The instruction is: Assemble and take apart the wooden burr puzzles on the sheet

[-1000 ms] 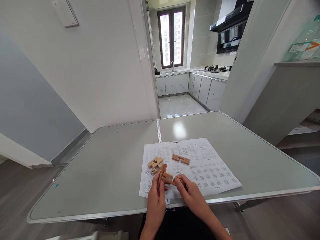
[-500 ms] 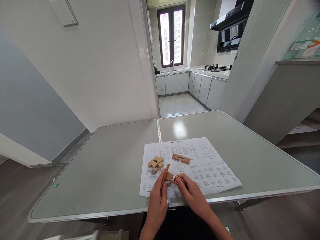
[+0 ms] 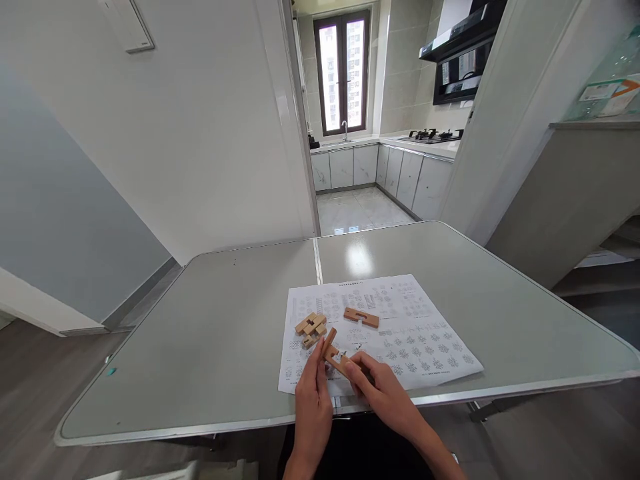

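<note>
My left hand (image 3: 314, 403) is closed on a short wooden puzzle piece (image 3: 329, 339) that points up and away from me. My right hand (image 3: 384, 390) pinches the near end of a notched wooden puzzle piece (image 3: 334, 359). The two pieces meet between my hands, over the paper; whether they interlock, I cannot tell. Just beyond my left fingers sits a cluster of lighter wooden pieces (image 3: 312, 325) fitted together. A separate reddish-brown notched piece (image 3: 370, 320) lies on the printed sheet (image 3: 425, 313), beyond my right hand.
The sheet, covered in small diagrams, lies at the near edge of a grey-green table (image 3: 225, 333) with a metal rim. A centre seam (image 3: 318, 263) crosses the tabletop. Near the left edge is a small teal bit (image 3: 111, 371). Beyond the table a doorway opens onto a kitchen.
The notched piece in my right hand has turned, so its cut-out side now shows more. The left-hand piece leans a little further right. The cluster and the separate piece stay put.
</note>
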Tool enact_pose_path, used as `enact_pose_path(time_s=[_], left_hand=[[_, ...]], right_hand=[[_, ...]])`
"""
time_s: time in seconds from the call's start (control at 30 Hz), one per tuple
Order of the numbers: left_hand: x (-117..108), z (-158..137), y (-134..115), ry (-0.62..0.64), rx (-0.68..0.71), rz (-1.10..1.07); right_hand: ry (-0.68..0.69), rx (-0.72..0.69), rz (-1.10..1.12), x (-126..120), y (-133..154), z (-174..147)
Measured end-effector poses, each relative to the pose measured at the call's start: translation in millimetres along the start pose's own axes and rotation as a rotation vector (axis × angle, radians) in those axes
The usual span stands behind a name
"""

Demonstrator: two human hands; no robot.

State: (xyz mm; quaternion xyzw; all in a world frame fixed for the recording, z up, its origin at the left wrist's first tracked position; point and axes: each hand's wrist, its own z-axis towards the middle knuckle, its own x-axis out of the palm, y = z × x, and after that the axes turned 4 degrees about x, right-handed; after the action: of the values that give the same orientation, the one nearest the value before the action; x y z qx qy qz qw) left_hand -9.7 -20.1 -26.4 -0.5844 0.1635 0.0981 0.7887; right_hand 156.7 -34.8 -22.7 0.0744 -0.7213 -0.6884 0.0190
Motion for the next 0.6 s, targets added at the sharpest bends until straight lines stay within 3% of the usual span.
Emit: enact_pose_path(time_s=[0.2, 0.47, 0.6], left_hand=[[-1.9, 1.4, -3.1, 0.037, 0.019, -0.028], [-3.6, -1.6, -4.9, 0.212, 0.099, 0.016], [-2.7, -2.8, -6.9, 0.221, 0.150, 0.061]], right_hand=[[0.014, 0.013, -0.017, -1.3, 0.6, -0.9], [-0.005, -0.014, -0.039, -0.5, -0.8, -0.6], [-0.009, -0.020, -0.046, -0.2, -2.2, -0.2]])
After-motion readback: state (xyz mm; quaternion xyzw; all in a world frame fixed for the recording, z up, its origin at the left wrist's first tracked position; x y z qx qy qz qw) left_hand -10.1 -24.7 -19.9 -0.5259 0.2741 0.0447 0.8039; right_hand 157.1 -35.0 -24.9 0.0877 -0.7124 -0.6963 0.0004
